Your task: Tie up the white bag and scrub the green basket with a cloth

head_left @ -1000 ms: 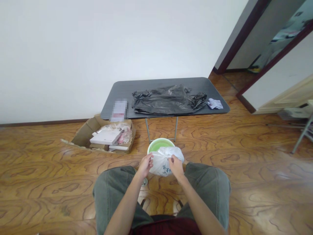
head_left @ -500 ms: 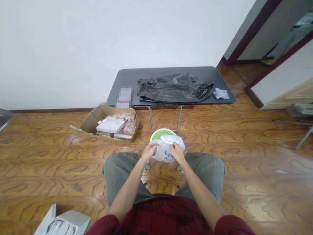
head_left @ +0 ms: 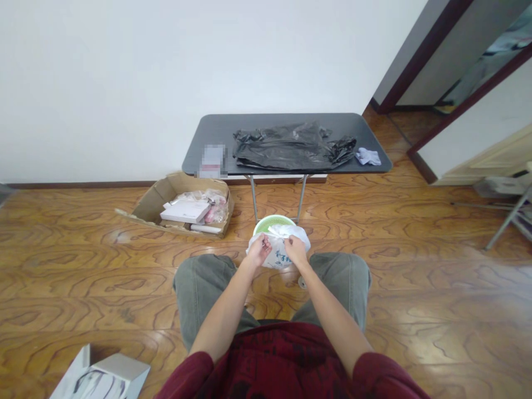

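Observation:
Between my knees is a white plastic bag (head_left: 277, 256) with blue print, its top gathered into a twisted or knotted part. Behind and partly under it shows a green basket (head_left: 266, 223) with a pale rim. My left hand (head_left: 259, 249) is closed with the fingertips pinched at the left of the bag's gathered top. My right hand (head_left: 295, 249) pinches the gathered plastic on the other side. The bag's lower part and most of the basket are hidden.
A dark folding table (head_left: 216, 130) against the wall bears a black plastic bag (head_left: 291, 149), a blurred-out packet (head_left: 213, 160) and a folded cloth (head_left: 368, 157). A cardboard box (head_left: 145, 205) of packaging sits left; an open white box (head_left: 120, 368) lies lower left.
My left hand has come in to the bag's gathered top, closer to my right hand. The whole view has shifted slightly.

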Tool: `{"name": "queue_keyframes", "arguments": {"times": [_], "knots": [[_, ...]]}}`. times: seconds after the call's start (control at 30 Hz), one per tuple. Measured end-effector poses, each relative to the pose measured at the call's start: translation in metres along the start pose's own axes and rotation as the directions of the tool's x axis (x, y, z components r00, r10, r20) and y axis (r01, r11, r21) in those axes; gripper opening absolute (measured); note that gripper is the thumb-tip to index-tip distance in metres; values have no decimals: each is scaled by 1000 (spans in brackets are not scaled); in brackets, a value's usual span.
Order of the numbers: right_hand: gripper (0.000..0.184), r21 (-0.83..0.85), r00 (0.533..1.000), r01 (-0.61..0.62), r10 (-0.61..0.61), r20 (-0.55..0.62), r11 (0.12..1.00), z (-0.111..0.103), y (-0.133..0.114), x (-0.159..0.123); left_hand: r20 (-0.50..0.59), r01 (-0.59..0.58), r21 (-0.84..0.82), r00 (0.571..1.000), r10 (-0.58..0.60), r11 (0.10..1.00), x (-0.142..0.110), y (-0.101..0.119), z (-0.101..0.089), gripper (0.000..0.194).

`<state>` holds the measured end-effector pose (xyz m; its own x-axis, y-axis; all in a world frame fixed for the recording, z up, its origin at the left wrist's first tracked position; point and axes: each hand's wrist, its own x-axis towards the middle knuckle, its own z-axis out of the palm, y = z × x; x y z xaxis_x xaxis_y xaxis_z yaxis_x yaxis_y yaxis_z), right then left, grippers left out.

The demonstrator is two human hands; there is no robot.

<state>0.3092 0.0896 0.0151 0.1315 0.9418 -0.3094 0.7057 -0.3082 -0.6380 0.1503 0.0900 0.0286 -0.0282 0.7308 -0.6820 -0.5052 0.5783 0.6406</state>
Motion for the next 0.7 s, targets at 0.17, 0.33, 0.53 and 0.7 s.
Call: {"name": "queue_keyframes", "arguments": {"times": [0.17,0.33,0.53,0.7], "knots": [[30,-72,1000,-7,6,-23,997,2,1,3,-33,-40,19,999,40,999,3,0,2,39],[33,37,999,-10,9,44,999,-2,13,-1,3,-111,159,994,112,981,-12,-5,-9,33],[27,350,991,-117,85,106,930,-2,29,-5,45,-197,364,980,194,911,-20,-4,-27,25],[32,378,998,-18,-3,56,925,1,23,-3,29,-237,470,967,253,850,-17,-3,-33,30]]}}
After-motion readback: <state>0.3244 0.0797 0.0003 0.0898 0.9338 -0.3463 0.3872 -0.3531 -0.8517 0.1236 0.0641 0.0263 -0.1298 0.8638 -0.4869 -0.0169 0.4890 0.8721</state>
